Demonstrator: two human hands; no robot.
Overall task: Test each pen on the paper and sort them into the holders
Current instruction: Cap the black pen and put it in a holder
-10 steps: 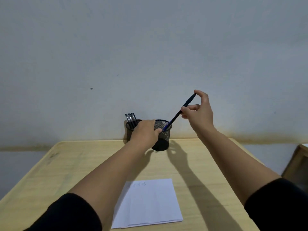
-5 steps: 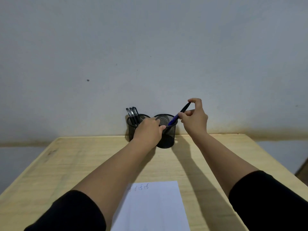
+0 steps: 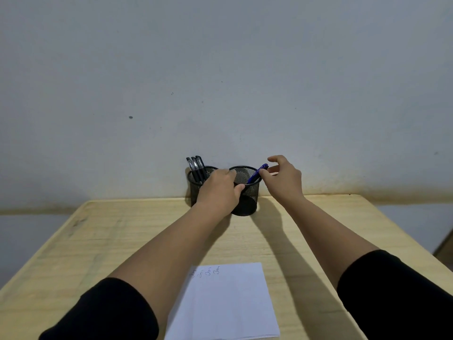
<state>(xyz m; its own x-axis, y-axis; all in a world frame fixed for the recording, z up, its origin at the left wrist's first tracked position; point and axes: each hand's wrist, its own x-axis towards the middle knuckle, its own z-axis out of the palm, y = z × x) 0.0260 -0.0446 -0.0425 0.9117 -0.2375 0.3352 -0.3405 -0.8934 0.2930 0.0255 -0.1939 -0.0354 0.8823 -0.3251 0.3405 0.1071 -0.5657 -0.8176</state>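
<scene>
Wooden table (image 3: 122,241): blue pen (image 3: 256,174) leaning in black mesh holder (image 3: 247,192).

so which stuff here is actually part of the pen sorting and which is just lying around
Part of the job:
- blue pen, dropping into the right holder
- left holder with three black pens
- paper with test scribbles
- left hand gripping the right holder's rim
- right hand, fingertips at the pen's top

Just there:
- wooden table
- wall
</scene>
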